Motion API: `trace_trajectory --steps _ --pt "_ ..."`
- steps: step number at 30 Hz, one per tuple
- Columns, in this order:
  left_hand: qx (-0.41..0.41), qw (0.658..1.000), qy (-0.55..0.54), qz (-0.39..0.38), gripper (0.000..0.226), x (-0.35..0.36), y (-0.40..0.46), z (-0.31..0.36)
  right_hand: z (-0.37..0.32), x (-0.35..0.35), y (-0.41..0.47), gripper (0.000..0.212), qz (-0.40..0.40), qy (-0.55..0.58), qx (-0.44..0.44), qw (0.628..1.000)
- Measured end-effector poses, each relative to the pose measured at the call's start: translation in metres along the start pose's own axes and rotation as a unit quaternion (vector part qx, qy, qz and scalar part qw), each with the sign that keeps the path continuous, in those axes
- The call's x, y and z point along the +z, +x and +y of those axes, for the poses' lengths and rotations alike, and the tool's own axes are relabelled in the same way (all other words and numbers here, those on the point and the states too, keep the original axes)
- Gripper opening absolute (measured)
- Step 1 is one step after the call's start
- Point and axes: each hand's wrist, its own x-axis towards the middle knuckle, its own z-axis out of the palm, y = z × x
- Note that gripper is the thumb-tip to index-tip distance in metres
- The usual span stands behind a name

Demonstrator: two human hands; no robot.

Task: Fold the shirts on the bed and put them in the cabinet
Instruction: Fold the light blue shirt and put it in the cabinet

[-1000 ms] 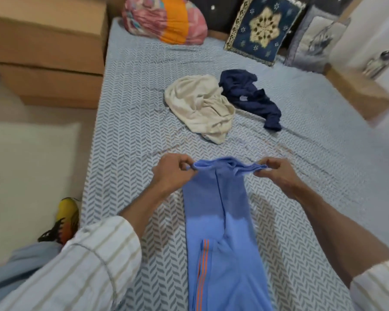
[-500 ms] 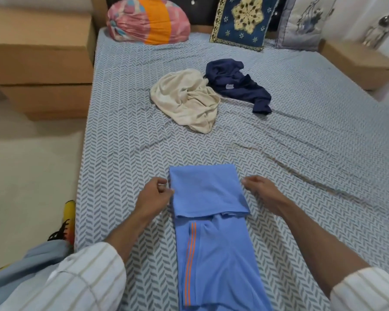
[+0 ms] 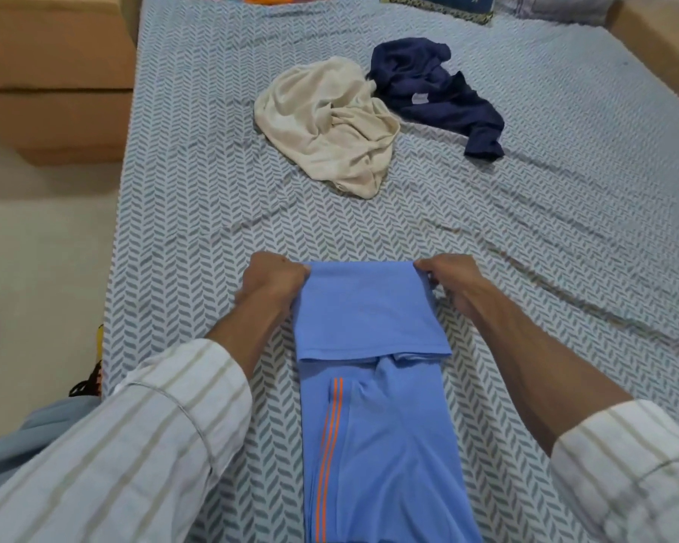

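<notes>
I see the blue shirt [image 3: 373, 386] lying as a long narrow strip on the bed [image 3: 197, 197], running from the near edge toward the middle. Its far end is doubled back over itself, so a flap lies on top of the strip, and two orange stripes run along the lower part. My left hand [image 3: 269, 286] grips the left corner of the fold, fingers curled round the cloth. My right hand [image 3: 447, 284] pinches the right corner the same way. The two hands are apart, one at each side of the fold, with the cloth stretched flat between them.

Farther up the bed, toward the middle, a cream shirt [image 3: 330, 123] lies crumpled. Just beside it on the right, touching it, is a crumpled navy shirt [image 3: 436, 92] with a small pale label showing. Along the far edge I see the lower edges of pillows [image 3: 440, 3]. A brown wooden cabinet [image 3: 52, 80] stands by the bed's left edge.
</notes>
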Motion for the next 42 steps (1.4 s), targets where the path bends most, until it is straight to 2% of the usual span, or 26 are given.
trace_trajectory --steps 3,6,9,11,15,18,23,25,28,31,34,38,42 --pt "0.015 1.000 -0.002 0.023 0.031 0.003 -0.004 0.002 0.005 0.005 0.004 0.023 0.008 0.015 -0.021 1.000" --pt "0.030 0.999 -0.019 0.021 0.010 0.002 -0.004 0.005 0.004 -0.002 0.001 0.020 -0.029 0.011 -0.042 0.999" --pt "0.077 0.996 0.054 0.005 0.024 -0.003 -0.002 0.000 0.007 -0.009 0.004 0.020 -0.079 0.008 -0.064 0.995" --pt "0.125 0.987 0.101 -0.025 0.023 -0.006 -0.004 -0.002 0.009 -0.011 0.010 0.019 -0.109 -0.001 -0.062 0.992" --pt "0.120 0.981 0.134 -0.077 0.019 -0.008 0.000 -0.003 0.017 -0.007 0.014 0.019 -0.123 -0.024 -0.049 0.991" --pt "0.128 0.982 0.108 -0.091 0.018 -0.011 0.002 -0.001 0.024 -0.002 0.015 0.022 -0.087 -0.019 -0.041 0.995" --pt "0.178 0.974 0.033 -0.134 0.029 -0.026 -0.021 0.007 0.009 -0.020 -0.010 0.023 -0.146 0.051 -0.031 0.987" --pt "0.205 0.968 0.011 -0.144 0.031 -0.038 -0.038 0.010 0.000 -0.030 -0.033 0.011 -0.149 0.046 -0.061 0.986" --pt "0.238 0.958 0.025 -0.157 0.038 -0.056 -0.064 0.016 -0.007 -0.051 -0.063 0.025 -0.123 0.022 -0.160 0.979" --pt "0.305 0.933 0.113 -0.156 0.033 -0.075 -0.094 0.014 0.001 -0.075 -0.106 0.030 -0.129 -0.023 -0.235 0.963" --pt "0.392 0.878 0.234 -0.145 0.022 -0.087 -0.137 -0.007 0.031 -0.096 -0.154 0.029 -0.121 -0.094 -0.306 0.940" --pt "0.526 0.803 0.243 -0.142 0.022 -0.086 -0.185 -0.056 0.086 -0.111 -0.200 0.029 -0.097 -0.194 -0.372 0.902" --pt "0.563 0.734 0.325 -0.196 0.031 -0.074 -0.217 -0.111 0.153 -0.121 -0.235 0.022 -0.100 -0.190 -0.413 0.885"
